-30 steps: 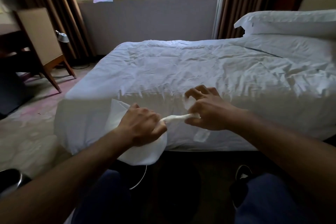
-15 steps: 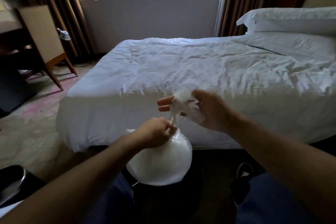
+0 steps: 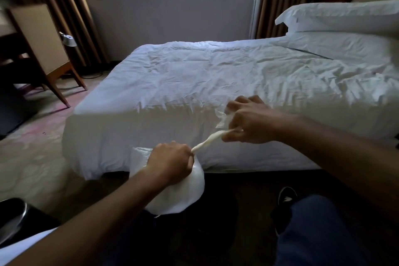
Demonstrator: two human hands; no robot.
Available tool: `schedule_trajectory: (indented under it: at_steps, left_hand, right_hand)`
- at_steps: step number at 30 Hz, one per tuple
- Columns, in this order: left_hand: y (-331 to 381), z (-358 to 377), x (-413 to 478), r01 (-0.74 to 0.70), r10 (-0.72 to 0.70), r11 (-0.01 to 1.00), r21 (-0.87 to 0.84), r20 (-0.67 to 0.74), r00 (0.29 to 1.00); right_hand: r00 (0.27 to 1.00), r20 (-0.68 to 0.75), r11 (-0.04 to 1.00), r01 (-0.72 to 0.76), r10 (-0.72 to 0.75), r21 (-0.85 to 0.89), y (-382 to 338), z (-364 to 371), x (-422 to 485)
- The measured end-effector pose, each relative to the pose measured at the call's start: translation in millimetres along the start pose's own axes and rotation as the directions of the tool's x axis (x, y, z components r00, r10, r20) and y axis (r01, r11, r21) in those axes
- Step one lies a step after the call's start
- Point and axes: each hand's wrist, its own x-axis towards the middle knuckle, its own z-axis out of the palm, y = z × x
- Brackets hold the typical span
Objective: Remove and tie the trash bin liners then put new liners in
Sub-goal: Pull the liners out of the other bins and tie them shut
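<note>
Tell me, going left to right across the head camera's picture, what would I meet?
Chair → left hand, gripping the liner bag → twisted neck of that bag → right hand, pinching the neck's end → pillow on the bed.

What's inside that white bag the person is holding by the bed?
Only the white liner bag itself shows, bulging round below the left hand that grips it. Its cloudy plastic hides whatever is inside. The right hand pulls the twisted neck taut.
</note>
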Motion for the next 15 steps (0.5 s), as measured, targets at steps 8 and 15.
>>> schedule_trajectory:
  at_steps: [8, 15]
  left_hand:
    - [9.8, 12.6, 9.9, 0.118, -0.162, 0.856, -0.503, -0.045, 0.986]
    - [26.5, 12.6, -8.6, -0.180, -0.030, 0.819, -0.545, -0.354, 0.935]
  right_hand:
    - [0.999, 0.018, 0.306, -0.029, 0.042, 0.951, -15.3, 8.9, -2.2]
    - [0.925, 0.336, -0.292, -0.278, 0.175, 0.915, -49.1, 25.8, 7.4]
